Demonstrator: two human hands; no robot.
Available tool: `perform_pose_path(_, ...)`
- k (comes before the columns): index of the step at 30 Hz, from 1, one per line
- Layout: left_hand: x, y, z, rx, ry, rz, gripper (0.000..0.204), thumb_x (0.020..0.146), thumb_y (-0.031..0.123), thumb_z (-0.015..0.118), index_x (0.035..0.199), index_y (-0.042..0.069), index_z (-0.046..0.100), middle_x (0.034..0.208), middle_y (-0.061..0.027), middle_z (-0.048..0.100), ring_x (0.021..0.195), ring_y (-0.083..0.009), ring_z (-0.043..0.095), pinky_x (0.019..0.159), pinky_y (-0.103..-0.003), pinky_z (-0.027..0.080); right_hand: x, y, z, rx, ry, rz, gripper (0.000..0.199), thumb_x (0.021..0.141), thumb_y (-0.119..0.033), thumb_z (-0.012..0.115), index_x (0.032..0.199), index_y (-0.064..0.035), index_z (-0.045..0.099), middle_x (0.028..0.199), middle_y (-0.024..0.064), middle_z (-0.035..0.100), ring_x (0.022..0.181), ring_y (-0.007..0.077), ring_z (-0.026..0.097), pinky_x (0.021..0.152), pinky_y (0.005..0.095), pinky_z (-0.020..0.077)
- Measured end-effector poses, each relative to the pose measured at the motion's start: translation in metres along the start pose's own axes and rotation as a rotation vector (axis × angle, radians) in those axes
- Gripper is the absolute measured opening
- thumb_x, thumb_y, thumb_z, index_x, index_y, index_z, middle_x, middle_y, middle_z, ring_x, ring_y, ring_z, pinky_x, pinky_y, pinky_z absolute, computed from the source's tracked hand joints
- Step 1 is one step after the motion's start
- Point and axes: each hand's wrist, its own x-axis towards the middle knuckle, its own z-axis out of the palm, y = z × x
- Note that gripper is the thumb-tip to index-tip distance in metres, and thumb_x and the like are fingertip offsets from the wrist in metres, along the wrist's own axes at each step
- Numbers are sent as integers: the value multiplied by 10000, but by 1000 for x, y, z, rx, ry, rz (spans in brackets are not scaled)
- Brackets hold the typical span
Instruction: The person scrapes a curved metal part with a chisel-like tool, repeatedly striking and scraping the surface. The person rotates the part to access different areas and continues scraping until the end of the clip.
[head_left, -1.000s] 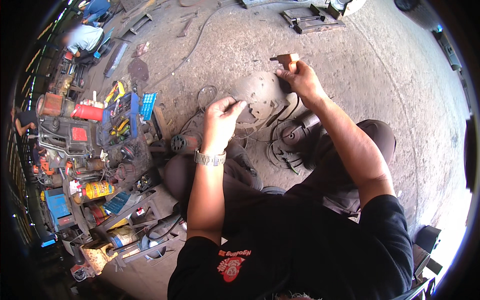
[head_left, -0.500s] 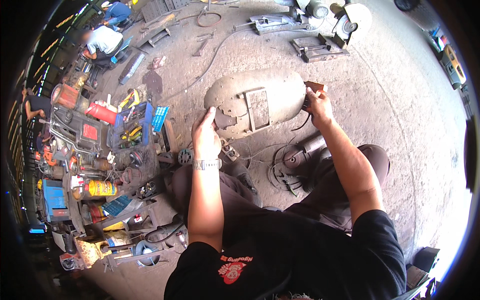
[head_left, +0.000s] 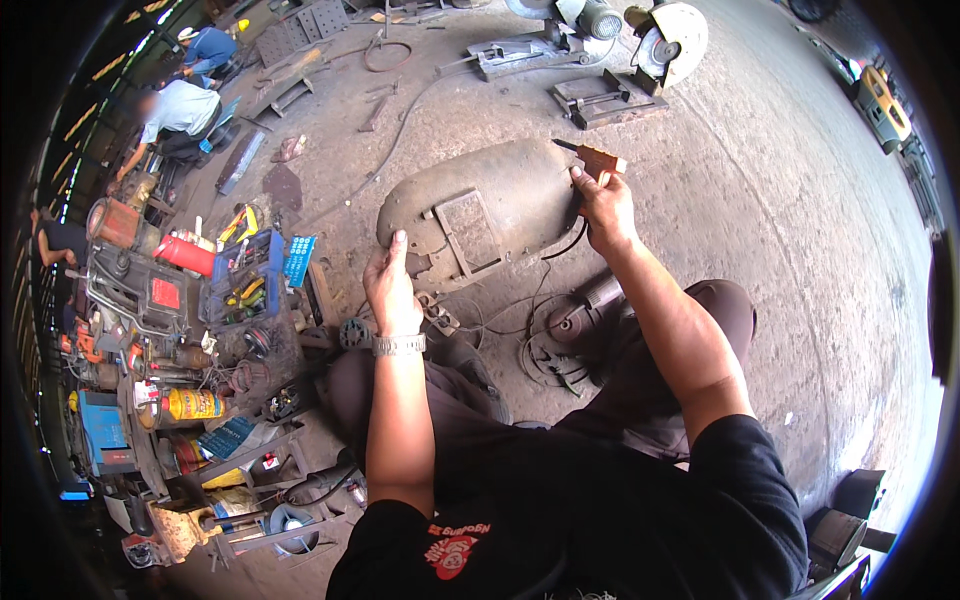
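Note:
A worn grey metal tank-like shell [head_left: 520,195], rounded at its ends, is held up over the floor in front of my knees. It has a rectangular metal frame on its face and a ragged hole near its lower left. My left hand [head_left: 393,290] grips that left end, thumb on top and the other fingers mostly hidden. At the right end my right hand [head_left: 608,212] is closed on the shell's edge and on a brown wooden-handled tool [head_left: 602,162] with a dark, thin tip. Below lies a dark cylindrical power tool [head_left: 590,308] among wires.
To the left stand a blue toolbox [head_left: 242,275], a red cylinder [head_left: 186,254] and a yellow can [head_left: 194,404] amid clutter. A cut-off saw [head_left: 672,48] is at the far right. Another person [head_left: 182,108] bends over work at upper left; a cable [head_left: 402,135] crosses the floor.
The whole view has shifted, with the surroundings sliding left. The shell has tilted, its right end rising, and the wooden-handled tool in my right hand shows more fully. Both hands keep their hold.

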Motion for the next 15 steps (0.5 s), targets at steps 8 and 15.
perform_pose_path(8, 15, -15, -14, 93, 88, -157, 271, 965, 293, 715, 808, 88, 633, 698, 52, 539, 577, -52, 419, 523, -253, 356, -3, -13, -6, 219, -162, 6, 289, 906, -135, 753, 1116, -40, 579, 980, 27, 660, 790, 101, 609, 657, 278, 487)
perform_pose_path(15, 25, -40, -22, 332, 93, 50, 630, 968, 261, 703, 1407, -116, 453, 1366, -186, 578, 1181, -232, 576, 1048, -348, 419, -21, -31, 4, 89, -302, -116, 280, 889, -115, 766, 1102, -41, 599, 901, -8, 633, 714, 65, 537, 603, 250, 442)
